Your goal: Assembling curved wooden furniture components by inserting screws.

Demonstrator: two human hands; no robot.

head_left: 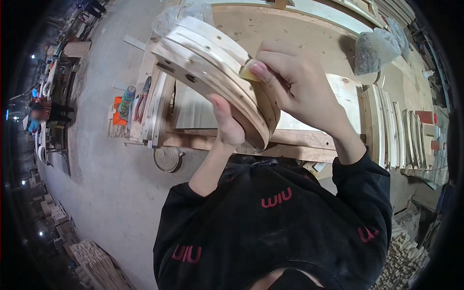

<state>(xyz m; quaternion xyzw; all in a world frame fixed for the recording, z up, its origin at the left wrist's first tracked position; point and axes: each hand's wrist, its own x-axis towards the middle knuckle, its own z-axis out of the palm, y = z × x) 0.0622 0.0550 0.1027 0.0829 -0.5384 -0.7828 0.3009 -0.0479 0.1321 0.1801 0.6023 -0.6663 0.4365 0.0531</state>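
Note:
A stack of curved, pale wooden pieces (210, 63) is held up tilted over the workbench, its layers lying side by side. The nearest piece has a round hole and a slot in its flat face. My left hand (228, 123) grips the stack at its lower part, thumb on the near face; the other fingers are hidden behind the wood. My right hand (295, 79) is closed, pinching a small yellow flat piece (249, 71) between thumb and fingers. That piece touches or nearly touches the curved outer edge of the wood; its exact kind cannot be made out.
Pliers (143, 99) and a green bottle-like container (126, 102) lie at the bench's left side. Clear plastic bags (377, 50) sit far right, above several stacked wooden strips (386, 125). A round lid-like disc (167, 159) is on the floor. Another person (48, 113) stands far left.

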